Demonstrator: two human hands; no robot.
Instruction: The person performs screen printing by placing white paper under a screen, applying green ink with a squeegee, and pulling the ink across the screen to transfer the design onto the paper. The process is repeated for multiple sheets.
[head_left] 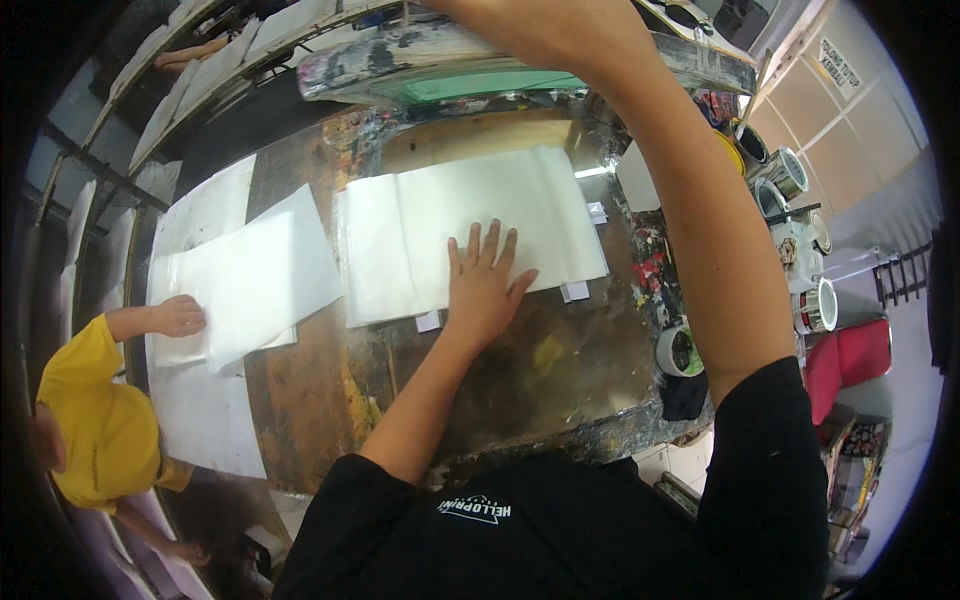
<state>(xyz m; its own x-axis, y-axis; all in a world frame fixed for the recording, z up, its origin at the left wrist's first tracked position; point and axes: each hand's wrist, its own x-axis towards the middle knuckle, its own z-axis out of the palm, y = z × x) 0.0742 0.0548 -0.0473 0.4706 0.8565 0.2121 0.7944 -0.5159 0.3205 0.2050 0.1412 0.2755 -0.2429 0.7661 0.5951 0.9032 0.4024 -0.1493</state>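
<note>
My left hand [487, 290] lies flat on a white sheet [385, 240], its fingers spread and nothing in them. The sheet rests on the stained worktable [540, 370], and small white tabs [428, 322] stick out along its edges. Beyond it, a paint-smeared wooden frame [390, 60] with green mesh [470, 88] is tilted up at the far side, apparently a printing screen. My right arm stretches up to this frame. The right hand [545, 25] is at its upper side, its fingers cut off by the picture's top edge, so its grip is hidden.
At the left, a co-worker in a yellow shirt [100, 420] has a hand on loose white sheets [260, 270]. Open paint cans [815, 305] line the right side, near a roll of tape [680, 350]. A red chair [848, 365] stands beyond. Racks [110, 175] run along the left.
</note>
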